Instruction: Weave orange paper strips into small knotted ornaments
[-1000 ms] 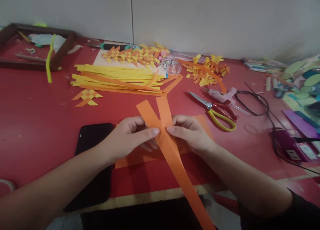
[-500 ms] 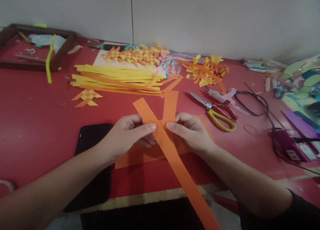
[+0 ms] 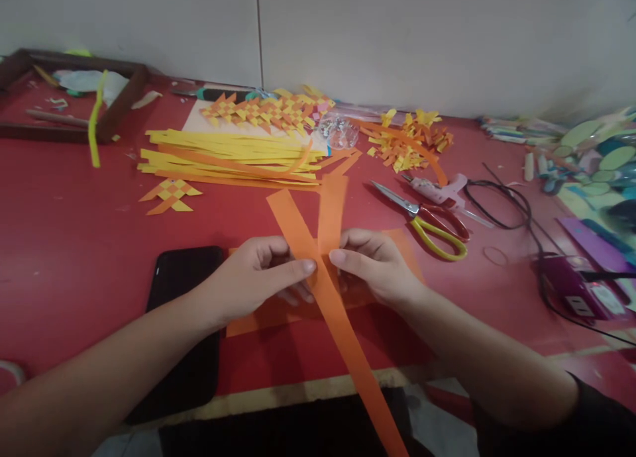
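A long orange paper strip (image 3: 342, 331) is crossed or folded into a V shape in front of me, its tail hanging past the table edge. My left hand (image 3: 271, 268) pinches it at the crossing, thumb on top. On the other side my right hand (image 3: 370, 261) grips the shorter upright part with thumb and fingers. Whether this is one folded strip or two, I cannot tell. Beneath my hands lies a flat orange paper sheet (image 3: 258, 318). A black phone (image 3: 183, 338) rests under my left forearm.
Behind my hands lie yellow and orange strips (image 3: 228, 149), a woven paper fish (image 3: 172, 195) and a row of similar fish (image 3: 268, 112). Scissors (image 3: 422, 218), a pink glue gun (image 3: 442, 189) with a black cord and a purple power socket (image 3: 579, 288) are at the right. A wooden frame (image 3: 112, 126) sits back left.
The strip's hanging tail has swung left and its upright part has shifted slightly left. Both hands have dropped a little, keeping their pinch on the paper.
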Demonstrator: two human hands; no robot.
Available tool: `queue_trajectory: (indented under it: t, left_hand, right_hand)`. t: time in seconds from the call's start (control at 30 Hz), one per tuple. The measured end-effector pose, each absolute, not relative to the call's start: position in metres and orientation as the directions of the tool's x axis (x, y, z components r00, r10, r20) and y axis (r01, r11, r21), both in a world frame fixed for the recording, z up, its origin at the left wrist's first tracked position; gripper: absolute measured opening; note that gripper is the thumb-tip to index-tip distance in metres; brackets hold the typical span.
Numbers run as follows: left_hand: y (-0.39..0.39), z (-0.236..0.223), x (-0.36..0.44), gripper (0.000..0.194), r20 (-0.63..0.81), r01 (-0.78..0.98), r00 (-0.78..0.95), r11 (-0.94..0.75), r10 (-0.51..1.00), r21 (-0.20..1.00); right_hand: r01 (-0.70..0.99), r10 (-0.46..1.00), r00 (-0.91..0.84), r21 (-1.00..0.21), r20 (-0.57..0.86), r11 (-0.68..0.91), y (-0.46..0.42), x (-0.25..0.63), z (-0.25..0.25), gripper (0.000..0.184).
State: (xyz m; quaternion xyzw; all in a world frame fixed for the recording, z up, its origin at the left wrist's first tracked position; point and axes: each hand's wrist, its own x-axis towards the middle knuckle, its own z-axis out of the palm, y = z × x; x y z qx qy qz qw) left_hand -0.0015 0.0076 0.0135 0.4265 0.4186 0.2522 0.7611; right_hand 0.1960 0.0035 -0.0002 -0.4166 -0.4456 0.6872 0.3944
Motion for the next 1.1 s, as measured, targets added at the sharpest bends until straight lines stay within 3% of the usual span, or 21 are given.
queue_trajectory:
  t: [0.57, 0.7, 0.8, 0.93, 1.1]
  left_hand:
    - [0.0080, 0.0078, -0.0046, 0.016, -0.425, -0.116, 0.447, 0.522, 0.787, 0.845]
    - [0.0048, 0.0119, -0.0034, 0.019, -0.368, -0.082, 0.587, 0.505, 0.721, 0.860]
    - [0.0033, 0.0129, -0.0019, 0.018, -0.328, -0.065, 0.676, 0.497, 0.660, 0.865]
    - [0.0041, 0.0090, -0.0028, 0.021, -0.338, -0.073, 0.640, 0.492, 0.690, 0.867]
    - [0.0057, 0.0064, -0.0040, 0.027, -0.324, -0.042, 0.588, 0.428, 0.741, 0.903]
  right_hand:
    - [-0.143, 0.962, -0.245, -0.977, -0.121, -0.159, 0.0057, 0.1968, -0.0023, 0.028]
    - [-0.146, 0.962, -0.261, -0.982, -0.080, -0.122, 0.0061, 0.1953, -0.0003, 0.028]
    - [-0.158, 0.952, -0.280, -0.972, -0.126, -0.175, 0.0051, 0.1964, -0.0028, 0.024]
    - [-0.194, 0.883, -0.410, -0.924, -0.230, -0.330, 0.0037, 0.1991, -0.0070, 0.026]
    - [-0.190, 0.887, -0.405, -0.928, -0.223, -0.320, 0.0036, 0.1994, -0.0058, 0.022]
